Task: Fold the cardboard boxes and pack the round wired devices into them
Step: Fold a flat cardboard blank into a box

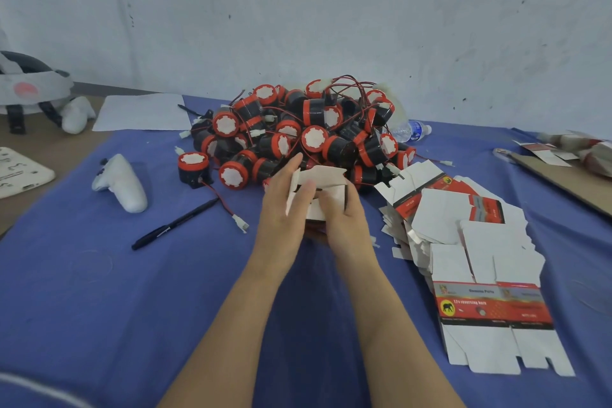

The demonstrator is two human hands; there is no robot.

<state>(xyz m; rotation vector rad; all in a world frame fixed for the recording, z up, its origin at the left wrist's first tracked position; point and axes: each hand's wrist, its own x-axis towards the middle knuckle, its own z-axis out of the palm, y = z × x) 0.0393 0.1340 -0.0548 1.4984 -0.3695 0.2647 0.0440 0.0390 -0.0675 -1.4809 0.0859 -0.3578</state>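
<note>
Blue tablecloth (99, 275): both hands, left hand (284, 209) and right hand (344, 219), grip a half-folded carton (323, 182); next, probably tuck flaps, then load a horn (193, 169).

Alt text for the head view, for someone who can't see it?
The left hand and right hand grip a half-folded cardboard box above a blue cloth. A pile of red-and-black round wired devices lies behind it; flat box blanks lie at right.
</note>
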